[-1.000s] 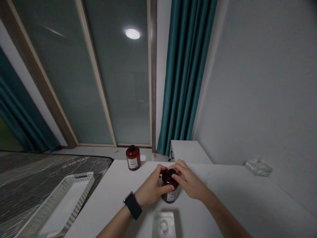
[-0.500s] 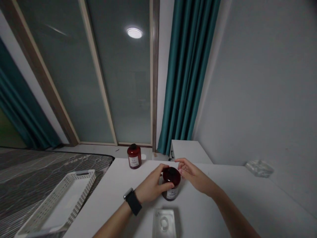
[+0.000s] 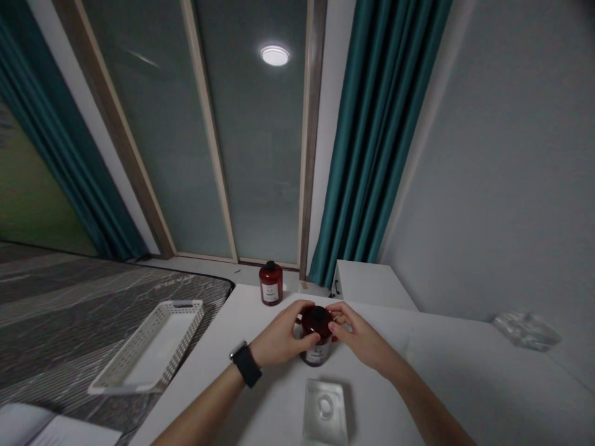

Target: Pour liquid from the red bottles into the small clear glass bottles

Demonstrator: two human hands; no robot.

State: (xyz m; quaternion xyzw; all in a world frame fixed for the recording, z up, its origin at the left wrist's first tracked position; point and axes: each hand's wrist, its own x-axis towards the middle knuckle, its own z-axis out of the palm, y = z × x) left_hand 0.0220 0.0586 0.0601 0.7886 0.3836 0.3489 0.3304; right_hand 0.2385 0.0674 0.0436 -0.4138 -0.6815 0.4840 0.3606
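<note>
A dark red bottle point(image 3: 316, 339) with a black cap and a white label stands upright on the white table point(image 3: 260, 334). My left hand point(image 3: 281, 337), with a black watch on its wrist, is wrapped round the bottle's left side, thumb across the front. From the right, my right hand point(image 3: 356, 334) has its thumb and fingers curled against the bottle's upper right side near the cap. Close in front of the bottle lies a clear rectangular box point(image 3: 325, 414) with a round ring shape in it. A second matching red bottle point(image 3: 271, 285) stands at the table's far edge.
On the dark patterned surface to the left lies a white perforated basket point(image 3: 153, 347), with an open book point(image 3: 60, 427) nearer. A crumpled clear plastic packet point(image 3: 527, 330) rests at the right by the wall. Beyond the table stands a white cabinet point(image 3: 372, 285).
My right hand has moved in from beside the bottle and now touches its upper right side. My left hand keeps its hold. The view has shifted left, bringing the book into sight.
</note>
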